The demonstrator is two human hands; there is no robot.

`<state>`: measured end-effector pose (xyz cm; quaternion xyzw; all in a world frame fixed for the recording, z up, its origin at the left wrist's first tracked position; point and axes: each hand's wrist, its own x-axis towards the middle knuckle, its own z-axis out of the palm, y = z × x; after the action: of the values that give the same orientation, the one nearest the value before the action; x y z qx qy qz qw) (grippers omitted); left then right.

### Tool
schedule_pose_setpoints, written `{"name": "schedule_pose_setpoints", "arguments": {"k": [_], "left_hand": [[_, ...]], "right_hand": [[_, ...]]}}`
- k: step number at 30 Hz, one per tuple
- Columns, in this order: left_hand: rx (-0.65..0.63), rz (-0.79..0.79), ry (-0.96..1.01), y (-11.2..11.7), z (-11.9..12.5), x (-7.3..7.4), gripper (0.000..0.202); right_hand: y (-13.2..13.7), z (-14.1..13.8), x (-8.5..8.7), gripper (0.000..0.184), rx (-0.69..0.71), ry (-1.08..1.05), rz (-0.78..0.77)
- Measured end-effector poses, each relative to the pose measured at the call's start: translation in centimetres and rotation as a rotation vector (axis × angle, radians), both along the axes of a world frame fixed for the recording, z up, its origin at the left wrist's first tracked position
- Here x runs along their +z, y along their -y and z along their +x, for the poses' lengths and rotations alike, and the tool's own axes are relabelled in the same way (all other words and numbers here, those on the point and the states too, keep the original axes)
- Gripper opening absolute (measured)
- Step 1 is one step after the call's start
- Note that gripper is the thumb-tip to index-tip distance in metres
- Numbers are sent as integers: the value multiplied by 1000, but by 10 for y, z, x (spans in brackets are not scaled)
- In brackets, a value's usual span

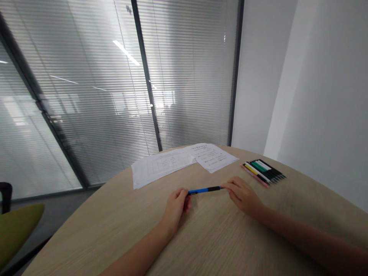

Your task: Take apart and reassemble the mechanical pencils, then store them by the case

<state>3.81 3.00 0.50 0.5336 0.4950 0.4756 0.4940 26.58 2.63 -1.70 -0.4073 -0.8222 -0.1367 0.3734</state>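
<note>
A blue pen with a black grip [204, 189] is held level just above the round wooden table [218, 245]. My left hand [176, 205] is closed around its left end. My right hand [243, 195] pinches its right end with the fingertips. Both forearms rest on the table top.
Two printed paper sheets [161, 165] [214, 156] lie at the table's far edge. A row of several pens [263, 171] lies to the right of my right hand. A glass wall with blinds stands behind. A green chair seat [17, 226] is at the left.
</note>
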Motion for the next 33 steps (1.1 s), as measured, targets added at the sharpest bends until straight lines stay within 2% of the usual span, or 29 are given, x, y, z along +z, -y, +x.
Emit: {"name": "schedule_pose_setpoints", "arguments": {"k": [5, 11, 22, 33], "left_hand": [[-14, 2, -26, 0, 1, 0, 26], [0, 1, 0, -1, 0, -2, 25], [-3, -19, -11, -1, 0, -2, 26], [4, -9, -15, -2, 0, -2, 27]], "right_hand": [[1, -2, 0, 12, -17, 65, 3], [0, -2, -1, 14, 14, 38, -33], [2, -2, -2, 17, 4, 72, 13], [-4, 1, -7, 13, -28, -47, -230]]}}
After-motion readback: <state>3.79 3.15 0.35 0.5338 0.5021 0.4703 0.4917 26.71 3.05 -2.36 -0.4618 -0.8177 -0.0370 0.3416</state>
